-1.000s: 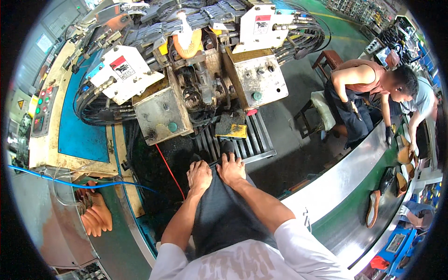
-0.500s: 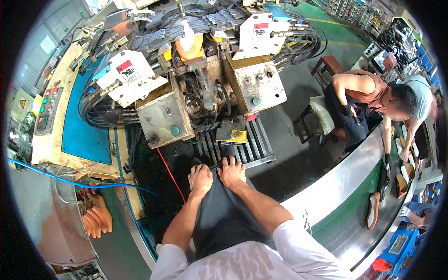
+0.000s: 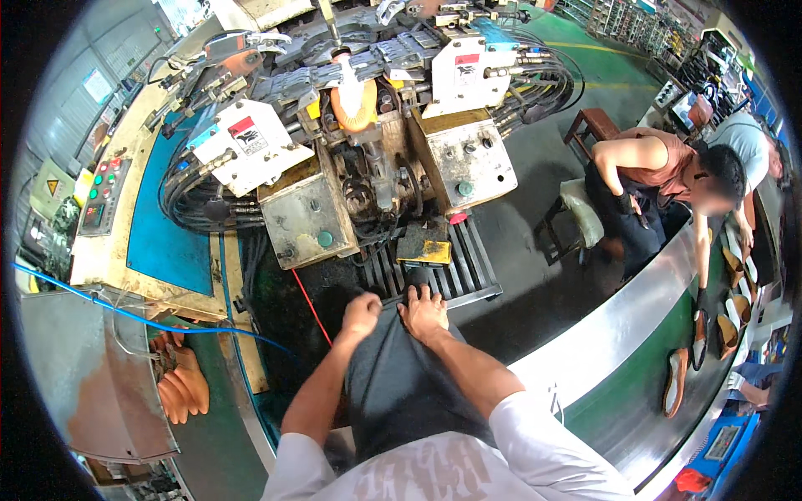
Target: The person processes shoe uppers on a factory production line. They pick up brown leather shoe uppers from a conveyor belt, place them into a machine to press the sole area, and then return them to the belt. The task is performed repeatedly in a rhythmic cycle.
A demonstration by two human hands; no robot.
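My left hand (image 3: 362, 316) is closed on a fold of the dark trousers (image 3: 393, 380) over my lap, and the cloth stretches up at its fingertips. On the knee beside it lies my right hand (image 3: 424, 315), fingers spread and nothing in them. Both hands stay apart from the large machine (image 3: 309, 219) in front of me. A tan, rounded shoe part (image 3: 355, 107) sits upright in the machine's middle, under a bright light. Below it is a worn yellow-and-black block (image 3: 424, 250), above a slatted metal grate (image 3: 478, 271).
Several orange-brown shoe lasts (image 3: 184, 388) stand at lower left, near a blue hose (image 3: 167, 319). A control panel (image 3: 104, 196) is at far left. To the right, a seated person (image 3: 647, 171) and another beside them reach over a green conveyor (image 3: 626, 401) carrying several shoes (image 3: 677, 384).
My left hand has gone from lying on the knee to gripping and lifting the trouser cloth. My right hand stays on its knee. The view has shifted slightly.
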